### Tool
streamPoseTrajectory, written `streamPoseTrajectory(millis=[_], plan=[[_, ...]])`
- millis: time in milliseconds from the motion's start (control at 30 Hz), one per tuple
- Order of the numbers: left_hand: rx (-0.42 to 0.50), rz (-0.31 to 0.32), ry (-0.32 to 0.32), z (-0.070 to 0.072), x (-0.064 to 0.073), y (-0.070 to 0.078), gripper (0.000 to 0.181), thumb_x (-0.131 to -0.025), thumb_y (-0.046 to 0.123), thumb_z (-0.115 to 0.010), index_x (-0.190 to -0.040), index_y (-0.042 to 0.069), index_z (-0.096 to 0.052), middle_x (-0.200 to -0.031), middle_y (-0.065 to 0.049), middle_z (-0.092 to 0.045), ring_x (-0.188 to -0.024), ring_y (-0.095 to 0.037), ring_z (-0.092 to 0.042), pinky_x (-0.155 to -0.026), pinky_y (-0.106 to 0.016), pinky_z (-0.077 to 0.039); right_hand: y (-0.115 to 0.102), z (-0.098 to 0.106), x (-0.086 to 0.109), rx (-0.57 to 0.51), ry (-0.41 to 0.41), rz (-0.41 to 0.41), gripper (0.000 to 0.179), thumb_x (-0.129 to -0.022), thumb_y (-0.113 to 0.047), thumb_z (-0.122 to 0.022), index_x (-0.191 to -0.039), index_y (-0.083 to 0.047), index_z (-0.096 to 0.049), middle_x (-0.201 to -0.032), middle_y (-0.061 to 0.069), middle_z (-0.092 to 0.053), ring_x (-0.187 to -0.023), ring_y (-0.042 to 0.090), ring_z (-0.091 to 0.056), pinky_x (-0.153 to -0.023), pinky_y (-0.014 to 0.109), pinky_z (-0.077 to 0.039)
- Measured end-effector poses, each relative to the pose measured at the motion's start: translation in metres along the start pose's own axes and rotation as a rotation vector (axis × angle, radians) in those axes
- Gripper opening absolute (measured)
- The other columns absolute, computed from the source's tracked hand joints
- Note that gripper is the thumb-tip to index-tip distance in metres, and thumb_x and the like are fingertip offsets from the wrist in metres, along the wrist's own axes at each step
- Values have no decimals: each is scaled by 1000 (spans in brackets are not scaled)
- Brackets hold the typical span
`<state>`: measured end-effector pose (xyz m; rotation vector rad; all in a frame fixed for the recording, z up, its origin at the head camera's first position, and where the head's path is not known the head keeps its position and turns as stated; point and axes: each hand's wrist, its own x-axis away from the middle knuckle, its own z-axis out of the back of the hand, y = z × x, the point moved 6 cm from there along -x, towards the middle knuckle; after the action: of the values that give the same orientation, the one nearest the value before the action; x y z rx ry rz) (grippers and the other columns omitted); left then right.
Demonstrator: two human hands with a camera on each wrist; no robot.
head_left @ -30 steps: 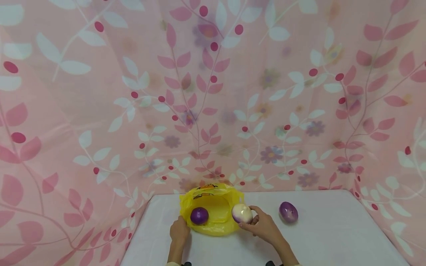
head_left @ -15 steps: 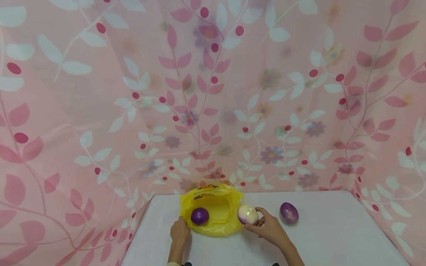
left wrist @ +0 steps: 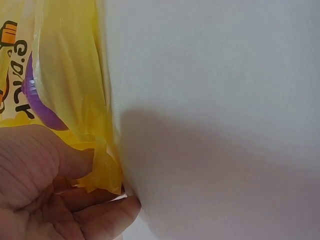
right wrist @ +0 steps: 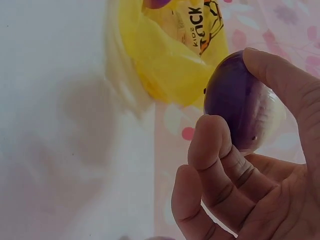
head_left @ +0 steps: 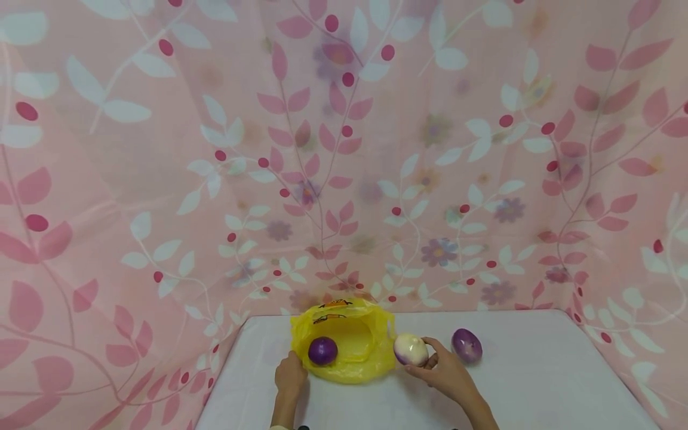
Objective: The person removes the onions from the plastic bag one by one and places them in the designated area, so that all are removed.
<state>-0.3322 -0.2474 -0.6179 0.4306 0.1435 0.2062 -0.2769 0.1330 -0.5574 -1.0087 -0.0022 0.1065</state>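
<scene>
A yellow plastic bag (head_left: 352, 373) lies at the table's back with its mouth facing me. Just inside it sits a glossy purple round vegetable (head_left: 322, 351). My left hand (head_left: 291, 375) pinches the bag's left edge; in the left wrist view a gathered bit of film (left wrist: 106, 170) shows between thumb and fingers. To the right of the bag, my right hand (head_left: 450, 373) holds a round purple-and-cream vegetable (head_left: 411, 350), its shiny purple side (right wrist: 227, 95) turned to the right wrist camera. Thumb and fingers grip it from opposite sides.
Another purple vegetable (head_left: 467, 346) lies on the white-covered table (head_left: 537, 382), right of my right hand. A pink floral curtain (head_left: 344, 179) hangs close behind the table's back edge and along both sides.
My right hand has moved right with the purple-and-cream vegetable, from over the bag's right edge to just beside it. The left hand and the bag have stayed in place.
</scene>
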Motion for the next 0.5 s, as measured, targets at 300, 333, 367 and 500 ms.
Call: streamPoseTrajectory(millis=[300,333,367,500], plan=[[-7,26,-23,-3,-1,-2,14,-83,-2,-66,-87,-4,-52,-70,-11,-51,-64,-28,-55,-62,-42,-48,11,7,4,-5,38,-55,79,-75,-42,-83,-135,-2,-50,-68,-1,-62,-52,15,-57,-52,30,-46],[-8,23,-22,-4,-1,-2,14,-83,-2,-66,-87,-4,-52,-70,-11,-51,-64,-28,-55,-62,-43,-48,12,8,5,-9,43,-66,79,-75,-41,-83,-136,-2,-50,-68,-1,-62,-52,16,-58,-52,30,-46],[-9,20,-19,-3,-1,-2,14,-83,-2,-65,-87,-4,-53,-70,-11,-52,-64,-28,-56,-62,-43,-48,14,9,5,-14,46,-74,79,-75,-40,-83,-136,-2,-50,-68,0,-62,-53,16,-58,-53,30,-46],[-13,9,-13,-3,0,0,14,-83,-2,-65,-88,-5,-52,-71,-12,-52,-64,-29,-57,-62,-44,-48,17,15,6,-36,60,-103,80,-75,-39,-84,-137,-2,-49,-69,2,-63,-54,17,-59,-52,31,-47]])
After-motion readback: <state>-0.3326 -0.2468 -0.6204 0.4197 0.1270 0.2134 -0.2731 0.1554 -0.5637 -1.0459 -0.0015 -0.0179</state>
